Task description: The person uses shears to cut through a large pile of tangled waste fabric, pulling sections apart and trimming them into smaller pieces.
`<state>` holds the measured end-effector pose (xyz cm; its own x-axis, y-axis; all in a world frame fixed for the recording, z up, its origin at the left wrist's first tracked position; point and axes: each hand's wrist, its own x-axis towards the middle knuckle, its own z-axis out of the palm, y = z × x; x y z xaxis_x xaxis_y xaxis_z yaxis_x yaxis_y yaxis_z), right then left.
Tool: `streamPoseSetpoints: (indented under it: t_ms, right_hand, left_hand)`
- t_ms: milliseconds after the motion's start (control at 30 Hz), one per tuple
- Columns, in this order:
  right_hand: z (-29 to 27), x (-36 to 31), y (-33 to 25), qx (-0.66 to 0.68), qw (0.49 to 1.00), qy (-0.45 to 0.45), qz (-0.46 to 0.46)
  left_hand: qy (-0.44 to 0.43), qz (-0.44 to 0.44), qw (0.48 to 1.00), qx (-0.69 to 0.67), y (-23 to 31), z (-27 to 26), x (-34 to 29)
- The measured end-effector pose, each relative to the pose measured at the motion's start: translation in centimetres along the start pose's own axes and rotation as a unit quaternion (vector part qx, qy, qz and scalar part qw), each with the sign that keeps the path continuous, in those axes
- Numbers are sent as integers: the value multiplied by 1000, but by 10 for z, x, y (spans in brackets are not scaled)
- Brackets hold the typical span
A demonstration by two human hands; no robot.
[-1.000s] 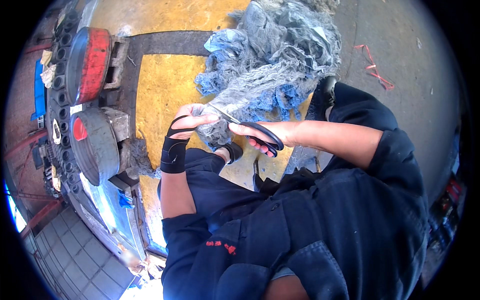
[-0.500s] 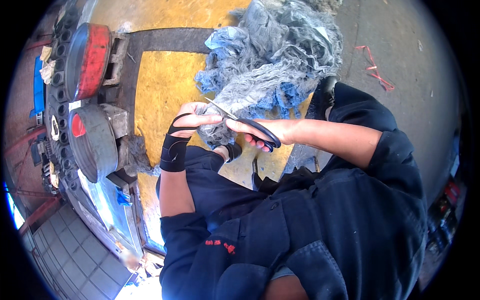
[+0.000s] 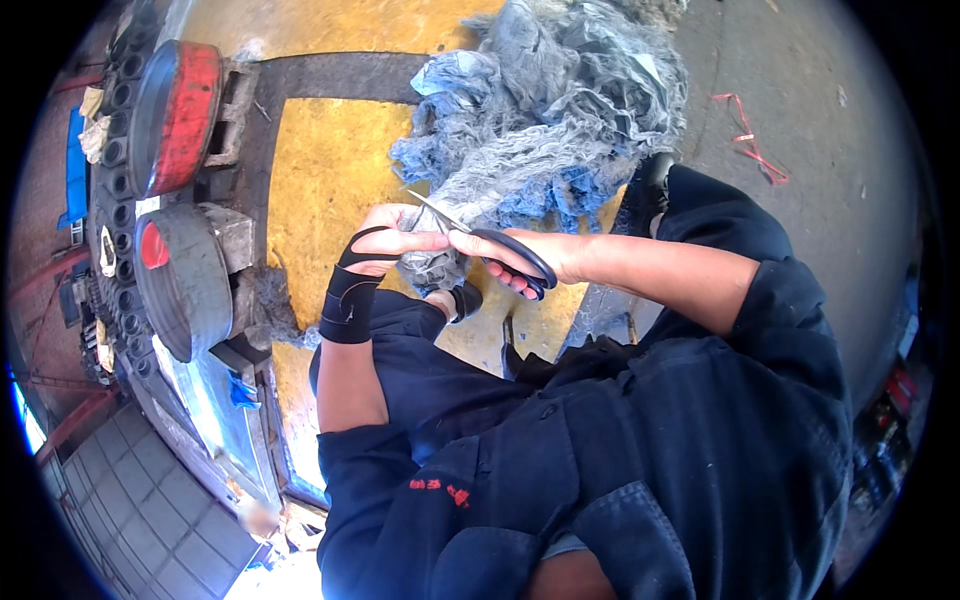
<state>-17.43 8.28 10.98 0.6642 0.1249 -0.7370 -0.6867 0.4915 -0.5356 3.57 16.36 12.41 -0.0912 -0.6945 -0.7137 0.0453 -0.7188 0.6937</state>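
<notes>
Near the middle, my left hand (image 3: 388, 238), with a black wrist support (image 3: 350, 303) on it, is closed on a bunched end of frayed grey-blue cloth (image 3: 436, 268). That end hangs below the fingers and runs up into a large ragged heap (image 3: 590, 110) on the floor. My right hand (image 3: 565, 257) grips black-handled scissors (image 3: 548, 275), its fingers through the loops. The blades point up and left, across the cloth just beyond my left fingertips, and look nearly together. The thumbs of both hands almost meet below the blades. Whether the blades touch the cloth is unclear.
Two round drum-like pieces, one red-sided (image 3: 190, 120) and one grey (image 3: 190, 285), sit by concrete blocks (image 3: 233, 115) at the left. Behind them stands a long row of dark rings (image 3: 116, 180). A red strap (image 3: 748, 138) lies on the grey floor at right.
</notes>
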Motion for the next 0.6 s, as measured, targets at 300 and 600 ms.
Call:
streamPoseSetpoints:
  t_ms: [300,600]
  right_hand:
    - [2,-8,-13,-42,999,21,-27]
    - [1,-2,-25,7,996,45,-78]
  left_hand:
    - [-7,4,1000,-5,-3,-11,1]
    - [-36,16,999,-11,-9,-6,7]
